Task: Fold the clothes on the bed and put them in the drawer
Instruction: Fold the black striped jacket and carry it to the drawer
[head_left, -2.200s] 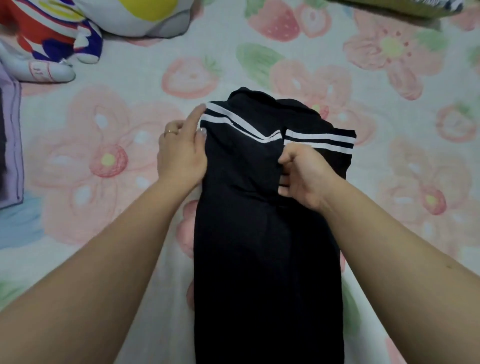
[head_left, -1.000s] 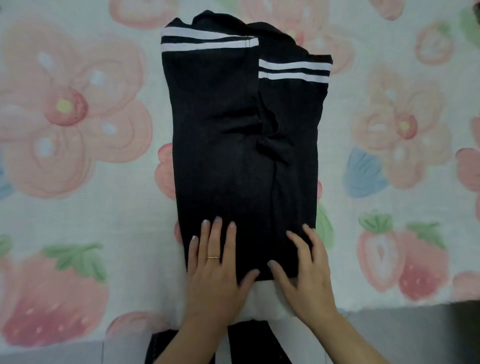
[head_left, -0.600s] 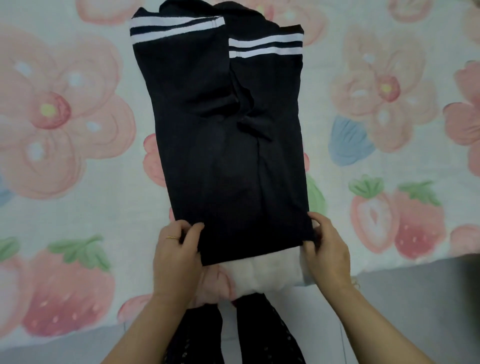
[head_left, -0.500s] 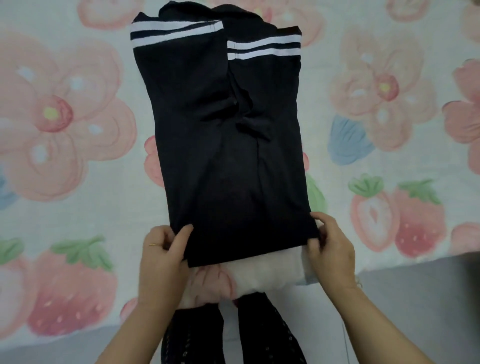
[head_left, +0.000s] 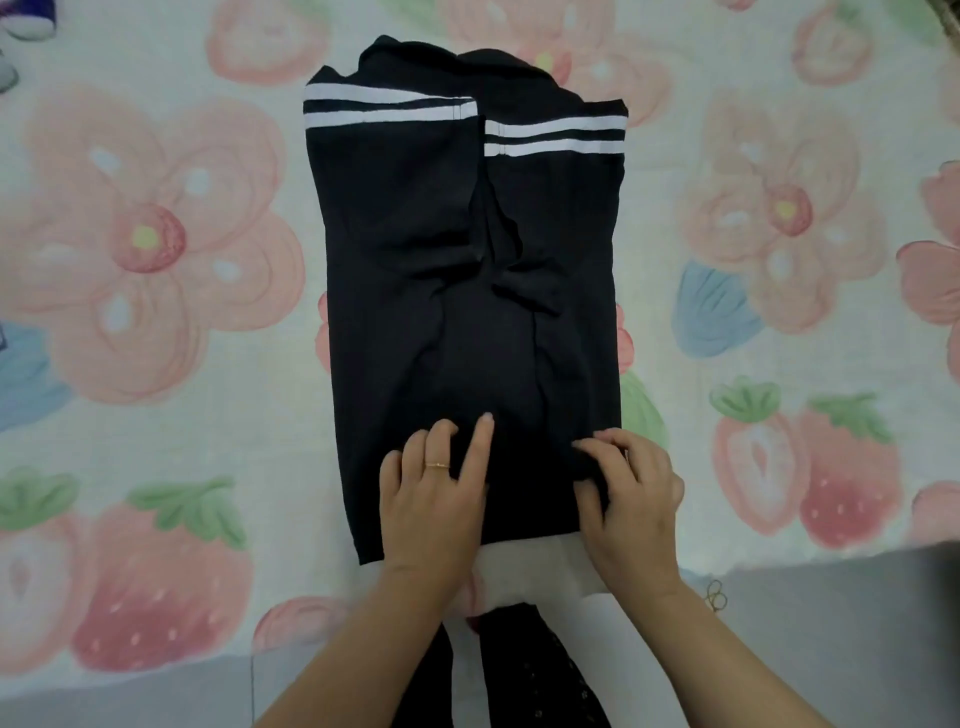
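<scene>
The black folded garment with two white stripes on each sleeve end lay on a pale bedsheet printed with pink flowers and strawberries, near the bed's front edge. Its long axis ran straight away from the person, with the striped sleeves and the collar at the far end and the hem nearest.

The left hand, wearing a thin gold ring, rested on the hem end with its forefinger straight and the other fingers bent. Its thumb was hidden, so whether it gripped cloth could not be told. The right hand pinched a bunched fold at the near right corner in curled fingers.

A white cloth edge showed just below the hem, partly covered by both wrists.
</scene>
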